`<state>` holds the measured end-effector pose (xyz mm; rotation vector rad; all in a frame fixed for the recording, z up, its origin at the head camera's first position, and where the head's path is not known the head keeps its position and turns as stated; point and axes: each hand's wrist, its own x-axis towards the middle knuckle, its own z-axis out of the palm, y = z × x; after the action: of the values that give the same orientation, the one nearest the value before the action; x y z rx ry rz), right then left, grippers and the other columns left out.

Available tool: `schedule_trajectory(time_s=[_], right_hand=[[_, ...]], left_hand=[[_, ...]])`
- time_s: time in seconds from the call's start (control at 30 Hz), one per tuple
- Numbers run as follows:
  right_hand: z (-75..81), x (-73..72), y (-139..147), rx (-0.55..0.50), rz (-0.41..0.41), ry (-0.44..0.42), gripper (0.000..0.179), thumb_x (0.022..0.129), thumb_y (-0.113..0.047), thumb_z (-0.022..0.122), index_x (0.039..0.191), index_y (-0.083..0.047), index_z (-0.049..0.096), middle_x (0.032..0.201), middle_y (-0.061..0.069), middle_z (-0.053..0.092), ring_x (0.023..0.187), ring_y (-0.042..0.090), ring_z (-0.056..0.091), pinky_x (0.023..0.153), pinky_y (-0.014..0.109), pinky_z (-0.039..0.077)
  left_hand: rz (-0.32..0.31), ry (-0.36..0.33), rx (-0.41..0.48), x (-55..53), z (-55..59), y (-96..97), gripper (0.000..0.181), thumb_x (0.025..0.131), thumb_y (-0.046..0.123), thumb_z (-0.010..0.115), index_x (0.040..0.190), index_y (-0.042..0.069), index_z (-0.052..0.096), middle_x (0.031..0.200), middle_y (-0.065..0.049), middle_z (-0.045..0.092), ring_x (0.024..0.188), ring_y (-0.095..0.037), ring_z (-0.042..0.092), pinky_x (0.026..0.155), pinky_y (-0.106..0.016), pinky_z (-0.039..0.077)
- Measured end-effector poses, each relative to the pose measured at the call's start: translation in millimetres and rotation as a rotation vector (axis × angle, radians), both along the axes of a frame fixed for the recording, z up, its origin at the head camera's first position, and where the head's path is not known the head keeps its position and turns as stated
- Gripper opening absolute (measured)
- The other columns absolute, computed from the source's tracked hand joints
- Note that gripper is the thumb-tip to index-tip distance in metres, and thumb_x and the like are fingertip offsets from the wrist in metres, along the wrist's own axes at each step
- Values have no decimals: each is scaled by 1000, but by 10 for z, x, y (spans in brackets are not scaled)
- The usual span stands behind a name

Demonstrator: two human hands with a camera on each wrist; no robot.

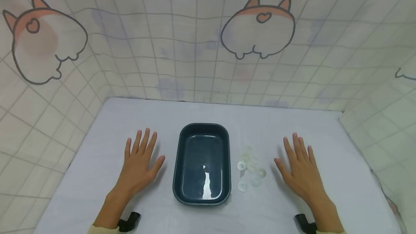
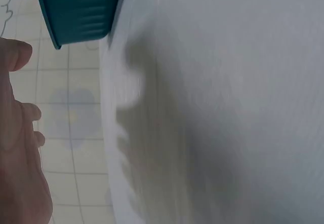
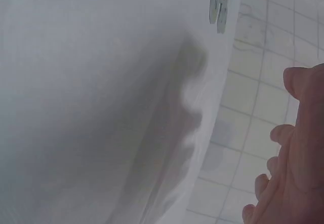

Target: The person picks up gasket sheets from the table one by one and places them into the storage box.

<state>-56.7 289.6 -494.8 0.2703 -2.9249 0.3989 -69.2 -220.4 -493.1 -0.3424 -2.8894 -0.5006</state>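
Observation:
A dark teal rectangular tray (image 1: 201,199) with rounded corners stands mid-table, and light glints on its bottom. Just right of it lies a loose group of small pale round discs (image 1: 242,186), several with a hole in the middle. To the tray's left, my left hand (image 1: 138,167) is held palm down with fingers straight and spread, holding nothing. My right hand (image 1: 302,174) mirrors it to the right of the discs, fingers spread and nothing held. Both hands cast shadows on the white cloth in the wrist views. The tray's outer wall (image 2: 83,11) shows in the left wrist view.
A white cloth covers the table (image 1: 146,115). Behind and at both sides hangs a grid-patterned curtain (image 1: 182,68) with cartoon animal prints. A black wrist-camera mount (image 1: 130,222) sits at the left wrist and another black mount (image 1: 305,224) at the right.

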Motion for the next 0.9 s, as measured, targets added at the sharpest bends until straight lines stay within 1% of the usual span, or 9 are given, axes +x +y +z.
schedule_trajectory(time_s=[0.1, 0.17, 0.3, 0.43, 0.57, 0.63, 0.73, 0.8, 0.9], right_hand=[[4, 24, 0, -11, 15, 5, 82, 105, -48, 58, 170, -13, 23, 179, 19, 11, 169, 34, 3, 137, 59, 2], [-2, 42, -20, -17, 28, 14, 83, 103, -46, 63, 170, -14, 25, 179, 18, 14, 168, 36, 10, 137, 59, 5], [-14, 86, -101, -22, 57, 40, 83, 97, -41, 73, 166, -13, 36, 176, 18, 26, 161, 42, 29, 133, 64, 20], [-4, 147, -187, -48, 86, 61, 73, 92, -34, 79, 156, -9, 52, 168, 19, 41, 151, 43, 46, 123, 68, 34], [7, 223, -241, -100, 108, 100, 60, 88, -25, 84, 141, -6, 66, 157, 21, 54, 134, 46, 60, 110, 68, 47], [1, 251, -266, -120, 112, 113, 53, 86, -22, 85, 134, -6, 70, 150, 20, 60, 123, 45, 66, 101, 66, 53], [-20, 269, -320, -126, 111, 105, 45, 87, -21, 85, 128, -7, 73, 138, 16, 66, 110, 40, 72, 89, 59, 59], [-40, 272, -369, -117, 109, 76, 44, 88, -22, 84, 129, -7, 73, 131, 13, 69, 106, 36, 72, 86, 55, 61], [-71, 275, -448, -95, 97, 17, 49, 89, -24, 83, 133, -6, 70, 125, 12, 70, 105, 32, 72, 86, 51, 61]], left_hand=[[-19, 5, 15, 9, -19, 82, 83, 103, 51, 57, 171, 17, 22, 180, -9, 13, 168, -37, 7, 135, -61, -2], [-32, 13, 23, 13, -22, 134, 82, 103, 50, 57, 170, 17, 23, 181, -7, 12, 168, -37, 8, 135, -59, -4], [-51, 26, 22, 10, -23, 242, 82, 102, 49, 58, 170, 16, 26, 180, -7, 13, 168, -36, 9, 136, -54, -9], [-73, 23, 25, 9, -21, 369, 83, 101, 49, 59, 170, 17, 25, 180, -9, 17, 169, -33, 7, 136, -49, -14], [-110, 13, 38, 36, -12, 484, 83, 101, 49, 59, 170, 18, 25, 178, -11, 23, 168, -34, 12, 136, -49, -15], [-124, -4, 52, 61, -1, 534, 83, 100, 50, 59, 170, 18, 26, 178, -11, 24, 167, -35, 15, 136, -53, -12], [-129, -32, 65, 105, 24, 586, 84, 100, 51, 59, 170, 19, 26, 178, -10, 25, 166, -36, 18, 134, -64, -2], [-127, -55, 69, 132, 38, 605, 86, 100, 52, 59, 170, 17, 24, 178, -8, 24, 166, -34, 20, 131, -69, 5], [-124, -83, 64, 169, 45, 624, 89, 101, 53, 57, 171, 15, 19, 179, -7, 23, 166, -33, 23, 130, -70, 10]])
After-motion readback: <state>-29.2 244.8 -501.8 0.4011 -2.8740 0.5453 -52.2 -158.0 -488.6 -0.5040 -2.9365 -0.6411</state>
